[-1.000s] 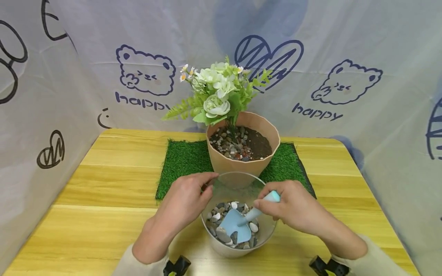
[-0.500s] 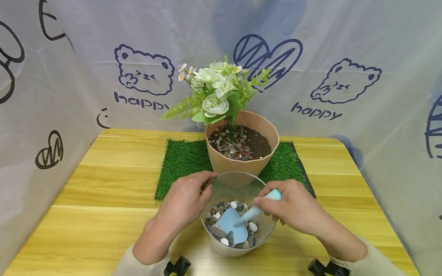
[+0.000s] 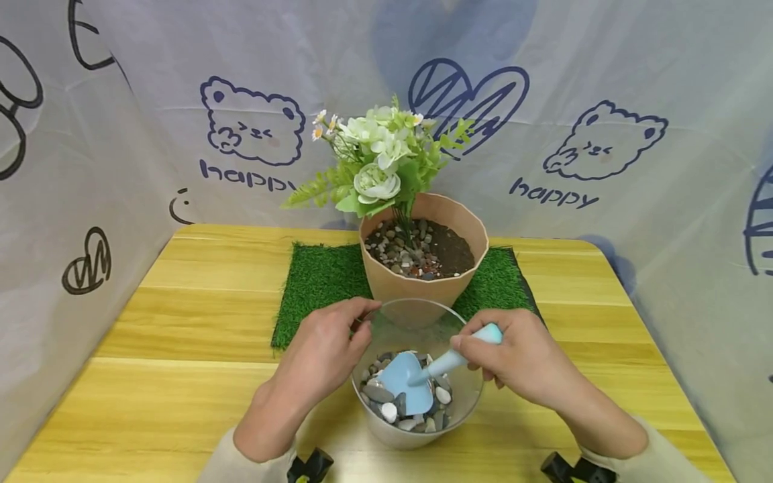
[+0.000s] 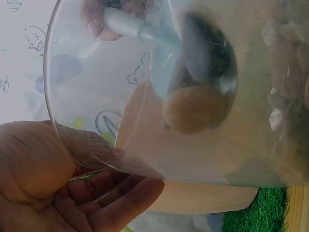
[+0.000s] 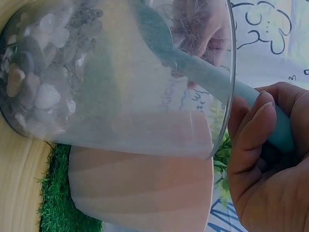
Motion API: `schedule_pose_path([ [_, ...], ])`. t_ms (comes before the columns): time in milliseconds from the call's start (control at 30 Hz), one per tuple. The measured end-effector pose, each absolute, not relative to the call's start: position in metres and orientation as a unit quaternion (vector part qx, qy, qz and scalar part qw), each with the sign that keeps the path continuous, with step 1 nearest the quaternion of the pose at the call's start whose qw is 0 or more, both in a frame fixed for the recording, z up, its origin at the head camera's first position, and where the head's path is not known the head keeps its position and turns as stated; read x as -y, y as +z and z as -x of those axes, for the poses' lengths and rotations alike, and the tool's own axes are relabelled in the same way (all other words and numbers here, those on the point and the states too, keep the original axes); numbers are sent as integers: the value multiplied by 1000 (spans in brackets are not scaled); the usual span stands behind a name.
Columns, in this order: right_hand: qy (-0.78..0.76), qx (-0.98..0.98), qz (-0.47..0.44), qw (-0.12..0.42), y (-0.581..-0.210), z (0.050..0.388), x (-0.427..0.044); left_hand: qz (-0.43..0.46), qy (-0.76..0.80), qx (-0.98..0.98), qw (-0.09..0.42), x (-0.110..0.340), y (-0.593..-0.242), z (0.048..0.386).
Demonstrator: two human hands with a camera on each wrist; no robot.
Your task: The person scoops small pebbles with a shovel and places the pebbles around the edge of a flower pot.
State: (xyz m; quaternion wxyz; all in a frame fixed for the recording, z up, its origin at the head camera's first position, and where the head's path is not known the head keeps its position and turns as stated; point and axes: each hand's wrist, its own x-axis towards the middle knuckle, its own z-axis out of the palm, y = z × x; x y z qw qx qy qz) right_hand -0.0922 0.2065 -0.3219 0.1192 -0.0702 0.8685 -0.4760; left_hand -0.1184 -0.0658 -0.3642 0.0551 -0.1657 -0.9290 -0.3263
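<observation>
My right hand [image 3: 525, 352] grips the handle of a light-blue toy shovel [image 3: 443, 364], its blade inside a clear plastic bucket [image 3: 468, 402]. Pebbles [image 5: 43, 82], grey, white and brown, lie in the bottom of that bucket. In the left wrist view the blade is up off this layer, and a dark stone [image 4: 207, 48] and a brownish stone [image 4: 195, 108] sit at its edge. My left hand [image 3: 323, 349] holds the bucket's rim on the left side, thumb and fingers on either side of the wall. Below the rim, the right wrist view shows the blade only through cloudy plastic.
Right behind the bucket stands a peach flowerpot [image 3: 417, 295] with soil, small stones and white-green artificial flowers [image 3: 380, 161]. It rests on a green turf mat [image 3: 326, 288] on the wooden table [image 3: 181, 376]. A printed cloth [image 3: 362, 54] hangs behind and at both sides.
The right hand has moved slightly up and right with the shovel, and the blade has lifted and shifted among the pebbles. The left hand stays on the rim.
</observation>
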Motion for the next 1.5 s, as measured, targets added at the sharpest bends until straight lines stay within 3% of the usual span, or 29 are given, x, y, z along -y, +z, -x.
schedule_pose_path([
  [1500,-543,-832,10,114,-337,94,-210,166,-324,929,63,66,-365,118],
])
